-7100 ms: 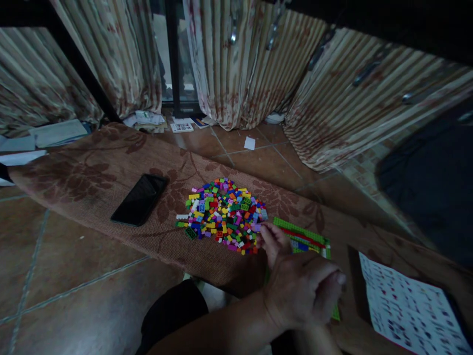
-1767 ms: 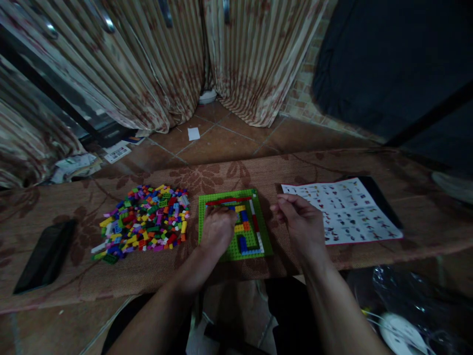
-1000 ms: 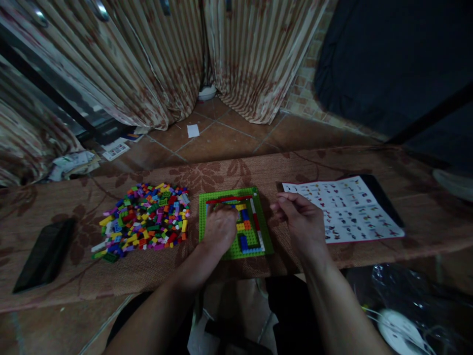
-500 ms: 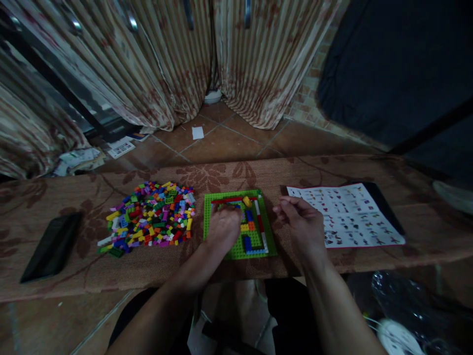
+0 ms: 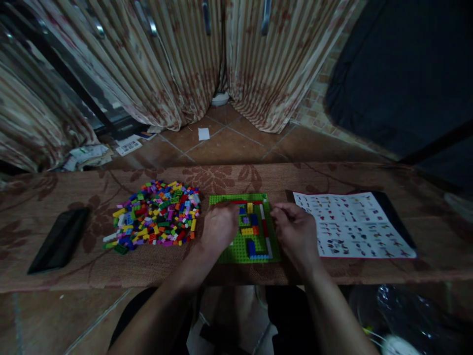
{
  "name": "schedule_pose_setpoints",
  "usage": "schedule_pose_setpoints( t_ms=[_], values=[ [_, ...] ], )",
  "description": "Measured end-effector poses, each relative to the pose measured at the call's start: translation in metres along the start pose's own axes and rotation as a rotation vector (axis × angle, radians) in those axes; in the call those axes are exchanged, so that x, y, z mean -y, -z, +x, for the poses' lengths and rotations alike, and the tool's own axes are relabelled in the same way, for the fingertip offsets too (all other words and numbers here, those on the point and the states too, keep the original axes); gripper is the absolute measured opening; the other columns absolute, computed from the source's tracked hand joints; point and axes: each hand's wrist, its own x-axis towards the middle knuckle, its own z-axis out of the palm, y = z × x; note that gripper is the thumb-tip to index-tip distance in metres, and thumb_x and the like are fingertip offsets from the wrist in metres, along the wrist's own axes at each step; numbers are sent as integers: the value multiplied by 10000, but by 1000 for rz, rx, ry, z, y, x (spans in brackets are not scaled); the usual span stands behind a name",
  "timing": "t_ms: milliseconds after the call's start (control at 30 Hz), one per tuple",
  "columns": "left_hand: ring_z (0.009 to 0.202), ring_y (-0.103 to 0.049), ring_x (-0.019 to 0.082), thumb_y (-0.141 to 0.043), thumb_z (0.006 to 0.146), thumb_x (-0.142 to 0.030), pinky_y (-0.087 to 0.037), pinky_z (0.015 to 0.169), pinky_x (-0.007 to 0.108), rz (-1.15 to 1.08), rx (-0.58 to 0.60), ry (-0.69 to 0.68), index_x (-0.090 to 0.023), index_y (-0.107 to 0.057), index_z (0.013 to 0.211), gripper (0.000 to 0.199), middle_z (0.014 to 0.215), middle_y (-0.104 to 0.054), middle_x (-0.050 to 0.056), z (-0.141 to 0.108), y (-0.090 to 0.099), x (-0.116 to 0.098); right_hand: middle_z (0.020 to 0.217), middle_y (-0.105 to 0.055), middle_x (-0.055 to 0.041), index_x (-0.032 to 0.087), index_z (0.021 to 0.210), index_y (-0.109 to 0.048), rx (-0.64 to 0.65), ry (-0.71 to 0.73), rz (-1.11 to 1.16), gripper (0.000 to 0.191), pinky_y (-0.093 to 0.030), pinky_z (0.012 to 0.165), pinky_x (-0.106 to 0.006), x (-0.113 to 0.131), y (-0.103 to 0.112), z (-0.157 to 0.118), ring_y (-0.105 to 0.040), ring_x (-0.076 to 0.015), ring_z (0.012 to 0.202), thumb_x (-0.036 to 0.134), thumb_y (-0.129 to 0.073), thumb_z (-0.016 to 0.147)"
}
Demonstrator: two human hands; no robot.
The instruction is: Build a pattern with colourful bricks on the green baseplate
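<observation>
A green baseplate (image 5: 242, 254) lies on the cloth-covered bench, bearing a red and white brick border and blue, yellow and orange bricks inside. My left hand (image 5: 221, 224) is over the plate's left part, fingers closed together; whatever they pinch is hidden. At the plate's right edge is my right hand (image 5: 295, 229), its thumb and forefinger pressed together, and anything between them is too small to tell. A yellow brick (image 5: 250, 207) sits near the top of the plate, between the hands. To the left spreads a pile of loose coloured bricks (image 5: 158, 217).
A printed sheet (image 5: 356, 224) lies on a dark object at the right of the bench (image 5: 148, 273). A black phone-like object (image 5: 59, 241) rests at the far left. Beyond the bench are striped curtains (image 5: 192, 64) and papers on the floor.
My left hand has shifted slightly left on the plate, uncovering bricks near its middle. The yellow brick near the top, tilted before, now sits straight. The camera view has shifted a little.
</observation>
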Motion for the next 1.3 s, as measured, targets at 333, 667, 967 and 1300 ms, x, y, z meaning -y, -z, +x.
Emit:
schedule_pose_setpoints(
  t_ms=[333,667,967,1300],
  values=[
    [849,-664,175,-459,916,-254,-461,797,267,-107,-120,98,-225,-713,944,257,918,-735,30,1,6,19,842,-734,-105,214,985,-710,161,56,-816,315,-435,632,-317,14,-43,5,-683,-244,761,431,-501,895],
    [780,-651,148,-467,917,-257,-469,741,238,-201,-109,126,-234,-722,904,256,878,-733,19,0,13,31,827,-722,-131,237,936,-728,180,-78,-960,351,-458,643,-364,18,-62,10,-686,-290,791,483,-483,883],
    [796,-645,155,-463,915,-239,-476,770,252,-205,-105,128,-215,-718,916,256,880,-721,31,-3,11,37,798,-724,-98,195,915,-695,95,103,-812,310,-422,613,-307,16,-31,17,-672,-235,716,413,-477,884],
    [993,-590,198,-464,908,-204,-438,964,352,-102,-38,-101,-191,-678,1001,233,1014,-663,71,0,-1,29,966,-715,-56,213,1021,-655,351,272,-692,233,-470,732,-311,-4,-17,21,-664,-209,828,318,-492,892]
  ],
)
